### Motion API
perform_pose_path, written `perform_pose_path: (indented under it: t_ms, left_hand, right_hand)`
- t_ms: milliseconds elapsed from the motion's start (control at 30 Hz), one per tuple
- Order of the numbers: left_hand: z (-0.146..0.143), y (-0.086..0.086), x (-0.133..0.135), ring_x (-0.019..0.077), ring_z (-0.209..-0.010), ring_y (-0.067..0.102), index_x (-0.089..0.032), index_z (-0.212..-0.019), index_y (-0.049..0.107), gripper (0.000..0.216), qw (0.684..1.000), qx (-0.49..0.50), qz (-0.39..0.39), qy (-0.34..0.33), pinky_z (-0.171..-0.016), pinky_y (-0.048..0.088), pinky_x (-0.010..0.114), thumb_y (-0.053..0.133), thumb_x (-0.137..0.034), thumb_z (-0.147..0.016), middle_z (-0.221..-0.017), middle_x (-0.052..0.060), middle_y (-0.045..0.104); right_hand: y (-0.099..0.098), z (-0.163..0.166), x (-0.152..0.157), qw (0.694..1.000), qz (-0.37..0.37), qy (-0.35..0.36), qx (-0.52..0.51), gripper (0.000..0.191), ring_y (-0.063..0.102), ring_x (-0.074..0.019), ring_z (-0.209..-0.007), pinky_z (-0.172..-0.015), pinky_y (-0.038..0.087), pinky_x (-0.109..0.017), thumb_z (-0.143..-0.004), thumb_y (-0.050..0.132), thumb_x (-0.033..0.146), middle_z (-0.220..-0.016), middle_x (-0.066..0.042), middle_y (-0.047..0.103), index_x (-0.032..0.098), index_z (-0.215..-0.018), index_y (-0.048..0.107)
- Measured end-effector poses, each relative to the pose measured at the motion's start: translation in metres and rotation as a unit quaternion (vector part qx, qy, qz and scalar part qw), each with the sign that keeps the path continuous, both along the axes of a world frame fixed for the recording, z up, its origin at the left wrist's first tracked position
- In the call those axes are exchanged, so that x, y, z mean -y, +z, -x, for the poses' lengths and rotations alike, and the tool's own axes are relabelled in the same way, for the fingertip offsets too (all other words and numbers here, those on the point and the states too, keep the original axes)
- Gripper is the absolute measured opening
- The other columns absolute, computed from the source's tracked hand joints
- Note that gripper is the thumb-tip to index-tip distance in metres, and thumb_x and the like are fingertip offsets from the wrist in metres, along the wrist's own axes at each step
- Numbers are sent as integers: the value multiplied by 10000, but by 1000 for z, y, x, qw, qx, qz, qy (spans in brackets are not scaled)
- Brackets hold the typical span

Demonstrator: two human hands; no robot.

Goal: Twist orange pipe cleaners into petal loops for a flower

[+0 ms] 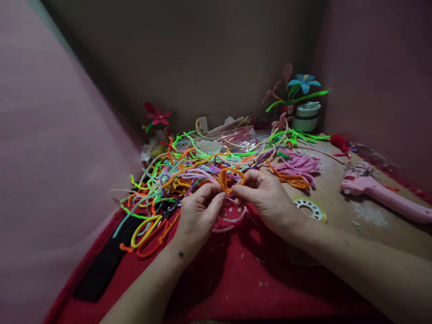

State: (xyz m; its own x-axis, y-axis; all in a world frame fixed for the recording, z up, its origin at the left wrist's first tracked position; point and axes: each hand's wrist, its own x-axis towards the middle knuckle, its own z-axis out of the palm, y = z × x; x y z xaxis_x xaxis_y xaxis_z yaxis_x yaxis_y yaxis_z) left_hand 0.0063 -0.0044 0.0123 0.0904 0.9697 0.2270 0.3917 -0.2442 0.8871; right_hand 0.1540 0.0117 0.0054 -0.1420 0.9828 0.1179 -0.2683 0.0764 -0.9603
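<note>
Between my two hands is an orange pipe cleaner (223, 181) bent into loops. My left hand (201, 209) pinches its lower left part between thumb and index finger. My right hand (265, 198) grips the right side the same way, with fingers curled. The fingertips nearly meet, and the join between the loops is partly hidden by them. Just beyond lies a tangled heap of many-coloured pipe cleaners (189, 173). Under the hands, a pale pink pipe cleaner (232, 221) curves over the red cloth (232, 270).
A roll of tape (312, 209) and a pink tool with a long handle (384, 191) lie on the brown board (340, 238) at right. Pink pipe cleaners (297, 166) are bunched behind. Flowers (304, 83) stand at the back beside a pale green container (306, 118). A black strip (101, 265) lies left.
</note>
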Motion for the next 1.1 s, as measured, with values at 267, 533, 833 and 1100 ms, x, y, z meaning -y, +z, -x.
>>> perform_pose_path:
  t_ms: [267,533,833,1100]
  left_hand:
    - [3,-8,1,90,-559,600,-156,-868,624,102,970,-165,-176,22,-567,471,173,553,-189,-804,-709,2,663]
    - [4,-7,2,77,-591,611,-165,-1045,577,224,957,-184,-225,-2,-596,473,158,527,-164,-827,-771,3,661]
    - [4,-3,2,106,-480,581,-201,-1137,524,304,996,-49,12,-80,-461,481,197,501,-263,-841,-714,1,636]
    - [0,2,2,137,-492,616,-195,-877,553,138,986,-91,52,-128,-476,501,223,452,-286,-853,-642,10,636]
  right_hand:
    - [6,2,6,997,-8,-37,69,185,500,-72,-463,-475,399,-203,-691,632,140,-502,64,520,165,-586,481]
    - [-6,2,0,995,82,53,-28,155,476,-71,-421,-429,377,-207,-656,671,210,-515,45,540,146,-643,531]
    - [-1,-2,-1,992,67,105,-9,110,462,-66,-436,-435,373,-209,-635,679,201,-562,20,573,131,-664,599]
    - [-13,-7,-12,979,83,187,-16,93,459,-68,-423,-421,362,-206,-666,653,201,-548,21,549,131,-668,591]
